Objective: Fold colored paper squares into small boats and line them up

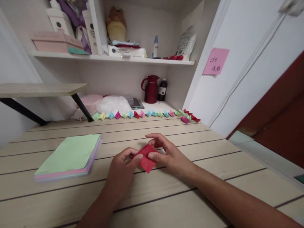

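Observation:
A small folded red paper [147, 163], diamond-shaped with one corner pointing down toward me, is held above the table between both hands. My left hand [124, 163] pinches its left corner between thumb and fingers. At the right corner, the thumb of my right hand [163, 152] presses on the front of the paper, while its fingers curl behind; the index finger stretches out past the top. The paper hides some fingertips. To the left lies a stack of coloured paper sheets [68, 155], light green on top with pink and bluish layers below.
Small folded paper boats [118, 115] in several colours line the table's back edge, bunched at the right end [186, 117]. Behind them stand a red jug [151, 89] and a dark bottle [162, 90]. A small raised shelf [42, 89] with black legs is at left.

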{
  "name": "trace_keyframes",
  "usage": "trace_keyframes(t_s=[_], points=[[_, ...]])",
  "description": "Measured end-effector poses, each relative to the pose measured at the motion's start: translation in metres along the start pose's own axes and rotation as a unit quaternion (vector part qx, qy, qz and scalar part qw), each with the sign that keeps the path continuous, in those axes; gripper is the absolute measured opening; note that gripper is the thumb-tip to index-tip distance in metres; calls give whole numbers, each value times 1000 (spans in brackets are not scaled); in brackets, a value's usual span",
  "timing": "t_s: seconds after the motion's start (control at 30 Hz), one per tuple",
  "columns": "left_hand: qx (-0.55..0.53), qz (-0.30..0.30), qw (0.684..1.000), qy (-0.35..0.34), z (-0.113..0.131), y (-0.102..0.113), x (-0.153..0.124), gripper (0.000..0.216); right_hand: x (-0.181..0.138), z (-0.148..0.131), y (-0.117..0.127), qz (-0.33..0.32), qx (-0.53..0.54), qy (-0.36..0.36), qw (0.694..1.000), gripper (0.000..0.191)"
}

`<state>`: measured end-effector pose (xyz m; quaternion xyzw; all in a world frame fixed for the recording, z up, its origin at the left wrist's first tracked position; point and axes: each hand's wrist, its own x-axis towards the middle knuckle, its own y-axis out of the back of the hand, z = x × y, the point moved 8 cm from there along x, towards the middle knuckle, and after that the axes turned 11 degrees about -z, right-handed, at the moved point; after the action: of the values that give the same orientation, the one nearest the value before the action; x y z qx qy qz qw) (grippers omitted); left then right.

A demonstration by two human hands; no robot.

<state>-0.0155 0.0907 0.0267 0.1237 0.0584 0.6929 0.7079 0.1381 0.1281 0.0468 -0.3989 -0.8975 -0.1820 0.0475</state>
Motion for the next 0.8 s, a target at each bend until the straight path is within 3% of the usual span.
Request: trace_keyframes(t_s=[0.13, 0.3, 0.43, 0.5, 0.8], points=[[-168, 30, 984, 53, -18, 1, 1, 22, 3, 14, -11, -3, 208, -48, 977, 61], [-255, 56, 963, 68, -26, -5, 0, 27, 4, 19, -22, 4, 286, -81, 955, 66], [-279, 2, 958, 61, -22, -19, 0, 26, 4, 25, -14, 65, 279, -88, 954, 40], [-282, -17, 957, 60, -19, -22, -1, 24, 6, 29, -11, 76, 292, -92, 949, 37], [-359, -112, 925, 56, -12, -30, -1, 22, 8, 28, -21, 1, 364, -90, 927, 36]])
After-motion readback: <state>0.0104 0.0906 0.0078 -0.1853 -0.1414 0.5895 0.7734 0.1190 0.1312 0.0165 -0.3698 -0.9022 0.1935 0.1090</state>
